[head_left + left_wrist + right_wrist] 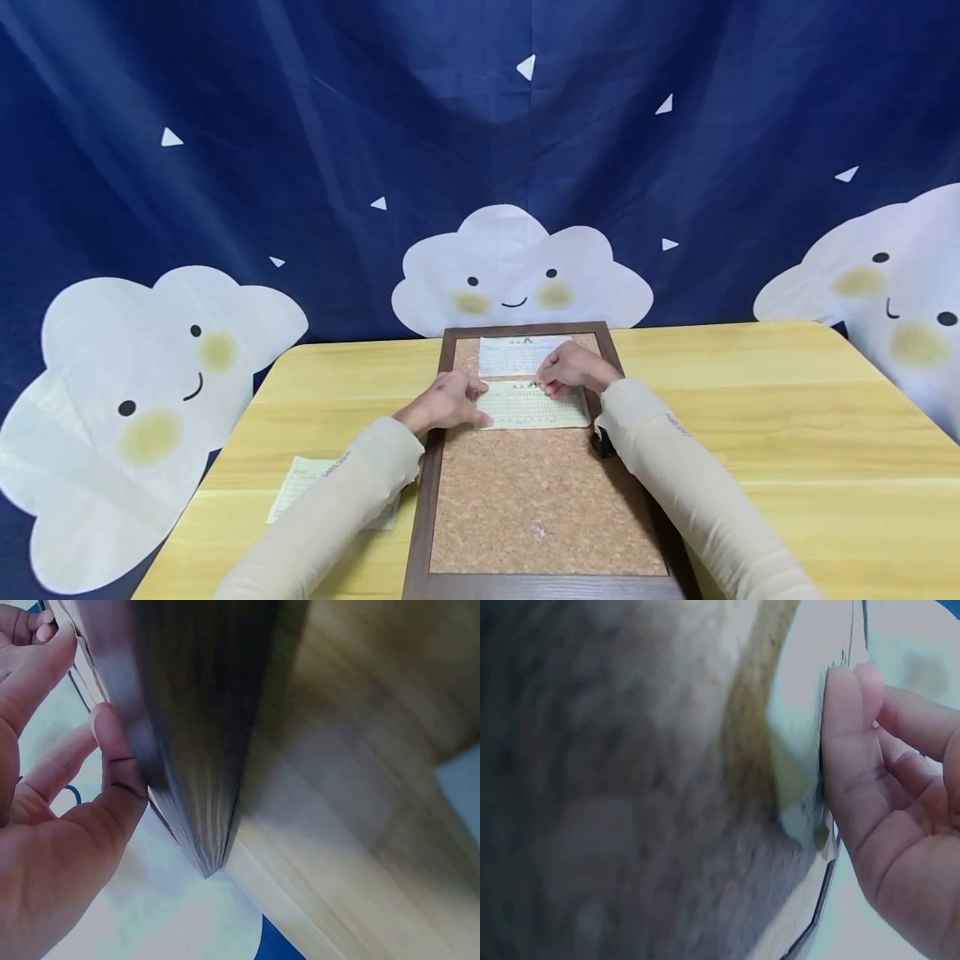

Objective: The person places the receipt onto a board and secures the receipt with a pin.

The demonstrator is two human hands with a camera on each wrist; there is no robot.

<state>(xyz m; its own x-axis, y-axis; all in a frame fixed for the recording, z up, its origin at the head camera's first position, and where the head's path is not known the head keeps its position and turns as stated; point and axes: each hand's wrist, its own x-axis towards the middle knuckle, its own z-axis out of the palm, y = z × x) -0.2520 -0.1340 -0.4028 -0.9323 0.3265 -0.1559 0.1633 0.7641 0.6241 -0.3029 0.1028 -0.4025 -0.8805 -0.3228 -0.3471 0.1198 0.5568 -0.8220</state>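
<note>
A pale yellow-green printed form lies on the cork board, just below a white printed form. My left hand rests at its left edge, thumb and fingertips spread and pressing the paper. In the left wrist view those fingers reach over the board's dark frame. Near the form's top middle, my right hand pinches a tiny dark pin, mostly hidden by the fingertips. A small dark piece sits at the white form's top edge.
Pale green printed sheets lie on the wooden table, left of the board and partly under my left sleeve. A small shiny cluster sits on the lower cork. Behind the table hangs a dark blue cloud-patterned curtain.
</note>
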